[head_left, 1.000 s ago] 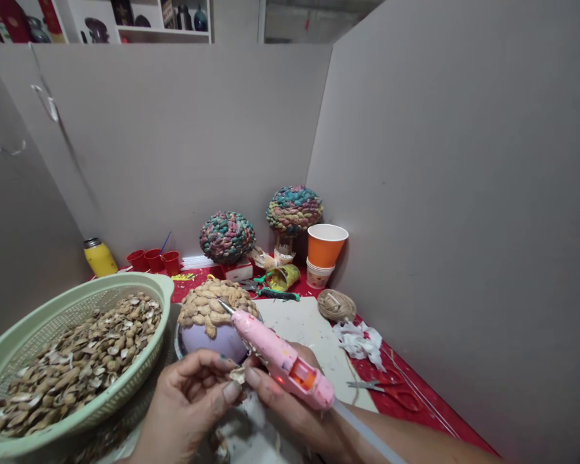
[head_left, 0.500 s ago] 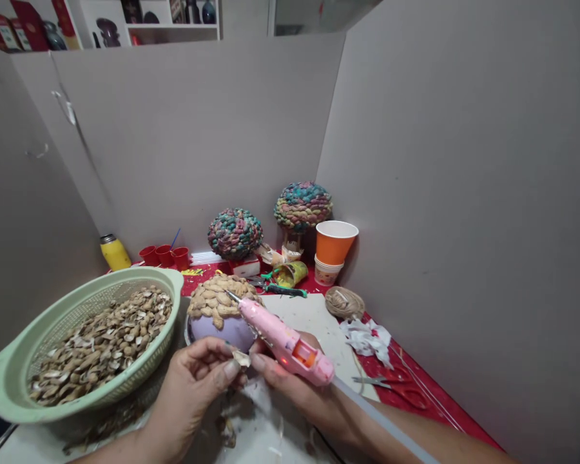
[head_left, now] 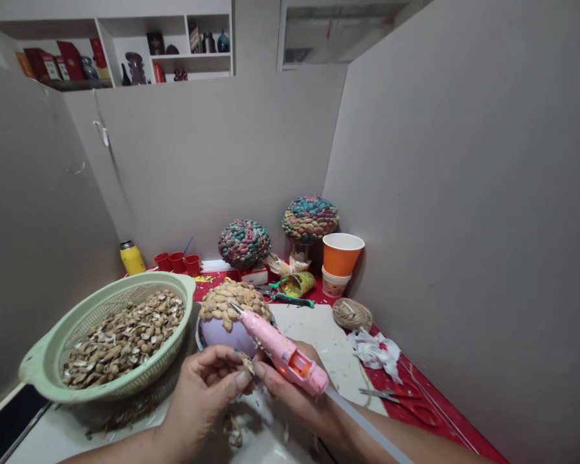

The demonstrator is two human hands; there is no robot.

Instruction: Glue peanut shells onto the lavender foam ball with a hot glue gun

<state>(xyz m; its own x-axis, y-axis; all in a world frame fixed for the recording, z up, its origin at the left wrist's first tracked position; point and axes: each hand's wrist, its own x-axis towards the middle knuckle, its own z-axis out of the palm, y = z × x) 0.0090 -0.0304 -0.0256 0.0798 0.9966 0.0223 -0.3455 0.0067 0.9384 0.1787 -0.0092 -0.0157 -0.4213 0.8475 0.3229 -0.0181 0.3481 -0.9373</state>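
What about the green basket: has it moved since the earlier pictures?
No: judged against the red cups behind it, the green basket sits in the same place; only the camera's view has shifted.

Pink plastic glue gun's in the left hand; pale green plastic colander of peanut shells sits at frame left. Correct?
No: the head view shows the pink plastic glue gun in the right hand, not the left hand. The pale green plastic colander of peanut shells sits at frame left.
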